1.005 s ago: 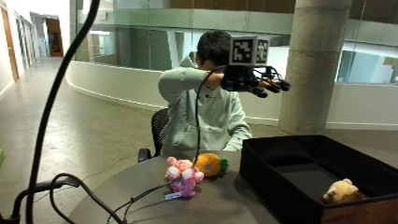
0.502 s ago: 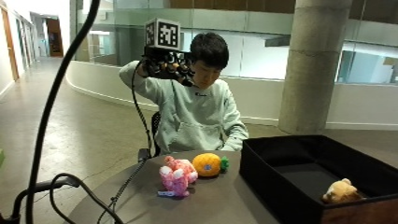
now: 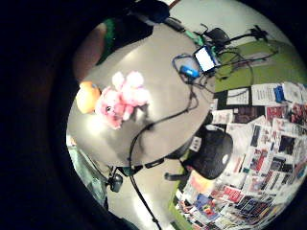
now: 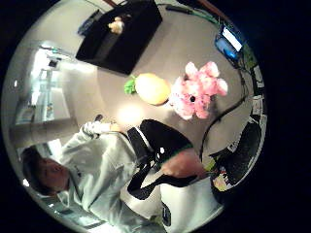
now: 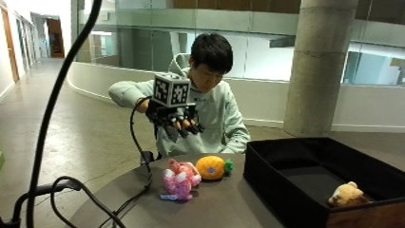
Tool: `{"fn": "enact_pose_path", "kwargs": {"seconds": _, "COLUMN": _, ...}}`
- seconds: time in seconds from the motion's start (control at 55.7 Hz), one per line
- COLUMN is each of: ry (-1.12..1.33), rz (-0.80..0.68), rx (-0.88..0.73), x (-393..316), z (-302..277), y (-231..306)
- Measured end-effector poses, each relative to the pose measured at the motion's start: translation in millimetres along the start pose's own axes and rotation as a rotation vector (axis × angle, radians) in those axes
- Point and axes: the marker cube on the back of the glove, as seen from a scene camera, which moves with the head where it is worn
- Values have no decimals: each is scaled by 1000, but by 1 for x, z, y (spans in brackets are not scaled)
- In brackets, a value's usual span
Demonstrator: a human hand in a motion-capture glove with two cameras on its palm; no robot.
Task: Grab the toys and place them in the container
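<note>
A pink plush toy (image 5: 180,179) sits on the round grey table (image 5: 221,209), with an orange plush fruit with a green top (image 5: 212,167) touching its right side. My gloved right hand (image 5: 177,121) hovers above them, palm down, fingers spread and holding nothing. The black container (image 5: 329,164) stands at the table's right, with a tan plush animal (image 5: 345,194) in its near corner. In the palm views the pink plush toy (image 4: 197,94) and the orange plush fruit (image 4: 151,88) lie below the palm, with the black container (image 4: 119,34) beyond; the pink plush toy (image 3: 122,98) lies beside the orange plush fruit (image 3: 87,96).
A black cable (image 5: 136,190) runs from the glove down across the table's left side. A phone on a stand (image 3: 205,57) sits at the table's edge, and a black chair (image 3: 211,151) stands beside the table. A concrete pillar (image 5: 316,66) rises behind the container.
My hand swung from high over the container's side to high at the left, then came down to hover above the pink toy and the orange fruit. The toys have not moved.
</note>
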Motion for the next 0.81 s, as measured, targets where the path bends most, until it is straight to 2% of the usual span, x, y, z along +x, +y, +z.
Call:
{"fn": "enact_pose_path", "kwargs": {"seconds": 0.161, "ry": -15, "rz": -54, "rx": -152, "x": 0, "z": 78, "y": -12}}
{"fn": "enact_pose_path", "kwargs": {"seconds": 0.251, "ry": -19, "rz": -46, "rx": -297, "x": -11, "z": 126, "y": -2}}
{"fn": "enact_pose_path", "kwargs": {"seconds": 0.341, "ry": -35, "rz": -25, "rx": -358, "x": -5, "z": 157, "y": -8}}
{"fn": "enact_pose_path", "kwargs": {"seconds": 0.431, "ry": -195, "rz": 9, "rx": -321, "x": 12, "z": 168, "y": -22}}
{"fn": "enact_pose_path", "kwargs": {"seconds": 0.628, "ry": -256, "rz": 30, "rx": -169, "x": 6, "z": 167, "y": -46}}
{"fn": "enact_pose_path", "kwargs": {"seconds": 0.807, "ry": -300, "rz": 81, "rx": -168, "x": -5, "z": 165, "y": -48}}
